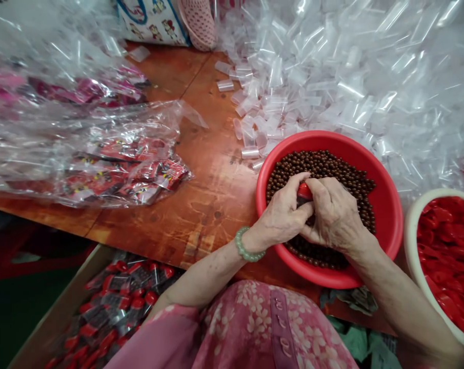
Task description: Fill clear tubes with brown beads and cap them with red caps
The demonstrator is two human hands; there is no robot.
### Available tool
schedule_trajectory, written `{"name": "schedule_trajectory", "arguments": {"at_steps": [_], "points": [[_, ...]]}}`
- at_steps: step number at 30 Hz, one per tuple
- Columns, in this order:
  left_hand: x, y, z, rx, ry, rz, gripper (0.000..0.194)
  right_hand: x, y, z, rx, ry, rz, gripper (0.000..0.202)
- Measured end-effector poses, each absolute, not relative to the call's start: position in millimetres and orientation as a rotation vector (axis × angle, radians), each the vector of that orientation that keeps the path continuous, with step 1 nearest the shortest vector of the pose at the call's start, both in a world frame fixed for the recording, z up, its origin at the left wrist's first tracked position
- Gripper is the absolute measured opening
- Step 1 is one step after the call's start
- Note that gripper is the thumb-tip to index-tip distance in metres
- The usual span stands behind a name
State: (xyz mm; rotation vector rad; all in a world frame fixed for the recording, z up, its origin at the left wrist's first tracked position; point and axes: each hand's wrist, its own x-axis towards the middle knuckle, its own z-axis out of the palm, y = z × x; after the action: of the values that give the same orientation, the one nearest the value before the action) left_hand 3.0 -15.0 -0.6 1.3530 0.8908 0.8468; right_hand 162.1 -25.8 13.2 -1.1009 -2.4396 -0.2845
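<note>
Both hands meet over a red basin point(385, 205) that holds many small brown beads point(320, 161). Between them is a small container with a red cap point(304, 190), mostly covered by fingers. My left hand point(287, 212), with a green bead bracelet point(244, 248) at the wrist, grips it from the left side. From the right, my right hand point(334, 212) has its fingers wrapped over the container's right side. Clear plastic tubes point(276, 74) lie in a big pile behind the basin. A cream tub point(410, 241) of red caps point(447, 256) stands at the right.
Plastic bags of red packets point(112, 169) and pink packets point(89, 89) lie on the wooden table point(201, 174) at the left. A box point(62, 302) of filled, red-capped containers point(116, 297) is below the table's front edge. A patterned bag point(155, 23) and pink basket point(199, 23) stand behind.
</note>
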Motion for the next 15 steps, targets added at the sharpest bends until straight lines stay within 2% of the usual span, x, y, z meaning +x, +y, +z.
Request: {"name": "schedule_trajectory", "arguments": {"at_steps": [4,8,15], "points": [[5.4,-13.2,-5.0,1.202,0.783,1.013,0.055,165.4,-29.4,15.3,-1.128,-2.449,-0.030,0.079],[3.0,-12.9,-3.7,0.945,0.587,0.975,0.057,175.6,-30.9,18.2,-1.120,-2.436,0.180,0.107],[-3.3,-13.7,4.1,0.699,0.505,0.918,0.065,197.4,-27.6,17.5,-1.129,-2.188,0.448,0.106]]}}
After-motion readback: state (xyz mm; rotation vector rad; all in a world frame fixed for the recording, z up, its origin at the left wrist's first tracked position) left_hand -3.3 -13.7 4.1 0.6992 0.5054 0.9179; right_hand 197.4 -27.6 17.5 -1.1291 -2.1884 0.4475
